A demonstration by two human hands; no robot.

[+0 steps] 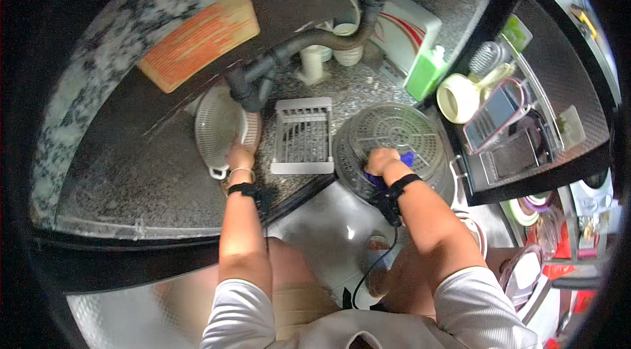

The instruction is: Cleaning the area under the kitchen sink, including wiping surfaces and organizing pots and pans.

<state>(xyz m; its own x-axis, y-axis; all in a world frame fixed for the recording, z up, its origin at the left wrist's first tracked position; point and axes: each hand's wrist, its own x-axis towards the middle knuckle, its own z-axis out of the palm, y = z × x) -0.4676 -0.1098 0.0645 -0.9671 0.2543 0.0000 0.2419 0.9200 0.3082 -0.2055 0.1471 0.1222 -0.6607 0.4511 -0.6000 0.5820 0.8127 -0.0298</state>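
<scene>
In the head view my left hand (241, 154) grips the near side of a white slotted plastic colander (216, 124), which is tilted up with its wide face towards the left. A small loop handle shows at its lower end; my fingertips are partly hidden. My right hand (384, 161) is closed around a blue cloth (407, 158), pressed to a round perforated metal steamer pot (399, 124). Between the two hands a light grey slatted drainer rack (303, 138) lies on the speckled stone cabinet floor (345, 95).
A black drain pipe (315, 41) crosses above the cabinet floor. Behind it are white cups (349, 55) and a green bottle (427, 73). An orange-marked board (202, 38) leans on the back wall. At right, the open cabinet door's rack (535, 90) holds a grater (512, 156) and other utensils.
</scene>
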